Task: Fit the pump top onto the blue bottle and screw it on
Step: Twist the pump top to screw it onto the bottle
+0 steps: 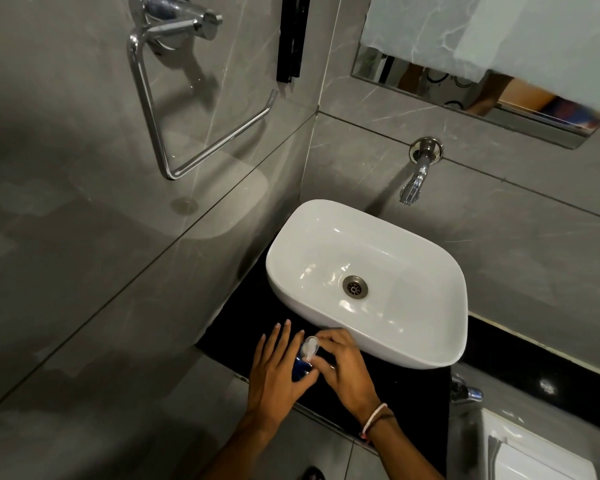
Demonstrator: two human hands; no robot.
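A: Item one, nearest: left hand (274, 372), fingers spread and straight, palm and thumb side pressed against the blue bottle (300, 370).

B: Is it a closed grasp?

A: No, it steadies the bottle with the fingers apart. Item two: right hand (343, 368), bands on the wrist, fingertips pinched on the white pump top (309, 347).

B: Where is the pump?

A: Seated on the bottle's neck. The bottle stands on the black counter (388, 396), just beside the white basin (368, 282).

B: Other fixtures?

A: Wall tap (418, 176) above the basin; chrome towel ring (174, 109) on the left wall.
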